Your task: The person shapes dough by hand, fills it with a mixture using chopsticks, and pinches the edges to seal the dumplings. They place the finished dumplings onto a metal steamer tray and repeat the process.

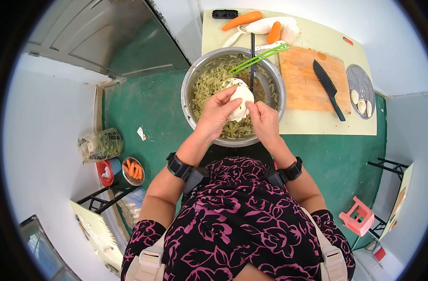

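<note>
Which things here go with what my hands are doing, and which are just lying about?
In use, it seems:
- white dough piece, in both hands
- metal basin of shredded filling
- round tray with dough pieces

Apparently just lying about:
- knife on cutting board
- whole carrots
- pink stool

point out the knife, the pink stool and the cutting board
knife (pixel 325 80): head view, on its black blade
pink stool (pixel 359 225): head view, on its side
cutting board (pixel 298 84): head view, on its bare wooden surface
</note>
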The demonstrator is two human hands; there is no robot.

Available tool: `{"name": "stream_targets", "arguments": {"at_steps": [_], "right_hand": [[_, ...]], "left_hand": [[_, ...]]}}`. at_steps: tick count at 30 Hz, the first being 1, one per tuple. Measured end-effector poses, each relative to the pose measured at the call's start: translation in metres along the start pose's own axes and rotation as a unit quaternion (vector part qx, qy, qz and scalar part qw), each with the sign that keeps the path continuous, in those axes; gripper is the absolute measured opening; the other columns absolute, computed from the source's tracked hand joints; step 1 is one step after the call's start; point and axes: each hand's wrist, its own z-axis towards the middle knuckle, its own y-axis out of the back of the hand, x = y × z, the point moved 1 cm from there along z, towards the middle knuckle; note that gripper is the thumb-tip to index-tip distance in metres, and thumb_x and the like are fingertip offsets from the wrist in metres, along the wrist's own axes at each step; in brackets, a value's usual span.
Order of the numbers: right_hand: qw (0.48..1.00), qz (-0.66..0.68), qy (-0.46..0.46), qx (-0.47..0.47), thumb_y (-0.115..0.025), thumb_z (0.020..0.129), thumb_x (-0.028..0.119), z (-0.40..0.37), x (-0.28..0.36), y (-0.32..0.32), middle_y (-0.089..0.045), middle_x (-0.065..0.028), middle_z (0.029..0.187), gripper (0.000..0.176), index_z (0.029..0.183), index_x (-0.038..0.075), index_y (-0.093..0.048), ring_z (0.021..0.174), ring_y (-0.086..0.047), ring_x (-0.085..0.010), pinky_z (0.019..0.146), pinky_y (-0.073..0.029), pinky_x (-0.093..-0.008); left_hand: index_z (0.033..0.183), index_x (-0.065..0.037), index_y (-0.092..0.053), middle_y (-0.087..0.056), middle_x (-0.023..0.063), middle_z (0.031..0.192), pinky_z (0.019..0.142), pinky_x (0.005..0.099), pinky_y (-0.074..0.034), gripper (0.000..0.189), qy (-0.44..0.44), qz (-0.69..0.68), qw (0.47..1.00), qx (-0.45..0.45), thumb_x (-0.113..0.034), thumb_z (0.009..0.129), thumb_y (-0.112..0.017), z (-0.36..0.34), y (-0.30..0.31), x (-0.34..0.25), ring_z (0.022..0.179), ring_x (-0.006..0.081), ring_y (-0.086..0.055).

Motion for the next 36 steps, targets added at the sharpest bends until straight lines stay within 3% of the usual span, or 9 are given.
{"name": "stream_targets", "arguments": {"at_steps": [4,12,22,27,31,36], "right_hand": [[0.99,0.134,-0.038,0.006,-0.048,0.085,0.023,-0.005,0.004,0.014,-0.044,-0.0146,0.051,0.031,0.064,0.0,-0.047,0.044,-0.044,-0.0254,0.045,-0.036,-0.0331],[1.0,0.018,0.021,0.005,-0.05,0.084,0.024,0.001,-0.005,0.006,-0.045,-0.0143,0.055,0.031,0.065,0.0,-0.047,0.048,-0.045,-0.0273,0.046,-0.037,-0.0331],[0.999,-0.023,0.026,-0.021,-0.052,0.083,0.02,0.003,-0.002,0.0,-0.045,-0.0148,0.053,0.029,0.063,0.0,-0.045,0.045,-0.045,-0.028,0.044,-0.036,-0.0342],[0.998,0.046,-0.043,0.02,-0.048,0.085,0.021,0.0,0.0,0.003,-0.046,-0.0152,0.053,0.031,0.062,0.0,-0.046,0.044,-0.046,-0.0267,0.044,-0.036,-0.0336],[0.992,0.111,-0.062,0.0,-0.047,0.086,0.024,-0.003,0.004,0.016,-0.045,-0.0148,0.052,0.032,0.064,0.0,-0.048,0.045,-0.046,-0.0267,0.045,-0.037,-0.0327],[1.0,0.015,0.004,0.011,-0.049,0.085,0.026,-0.001,-0.008,0.013,-0.047,-0.0145,0.056,0.032,0.066,0.0,-0.047,0.048,-0.046,-0.0281,0.046,-0.038,-0.0333]], "left_hand": [[0.111,-0.001,-0.049,-0.057,0.0083,0.101,0.074,0.0256,-0.048,0.031,0.032,-0.016,0.999,-0.026,-0.007,0.081,-0.055,0.0,0.004,-0.005,0.087,0.013,-0.057],[0.109,0.002,-0.049,-0.058,0.0081,0.096,0.071,0.0237,-0.047,0.032,0.082,-0.012,0.997,-0.006,-0.01,0.08,-0.057,-0.001,0.004,-0.004,0.082,0.0117,-0.057],[0.11,0.001,-0.05,-0.057,0.0072,0.101,0.075,0.0229,-0.045,0.032,0.05,0.021,0.998,0.02,-0.006,0.08,-0.056,-0.002,0.001,-0.004,0.086,0.0109,-0.055],[0.109,0.002,-0.051,-0.057,0.0085,0.101,0.076,0.0228,-0.045,0.031,0.002,0.034,0.999,0.018,-0.003,0.079,-0.055,-0.001,0.0,-0.003,0.086,0.0118,-0.056],[0.107,0.002,-0.052,-0.058,0.0089,0.099,0.075,0.0232,-0.045,0.029,0.036,0.015,0.999,0.017,-0.004,0.078,-0.055,0.0,0.006,-0.005,0.086,0.0117,-0.056],[0.107,0.002,-0.053,-0.059,0.0084,0.097,0.074,0.0231,-0.045,0.029,0.068,0.017,0.997,0.025,-0.006,0.079,-0.055,-0.002,0.003,-0.007,0.082,0.0112,-0.057]]}}
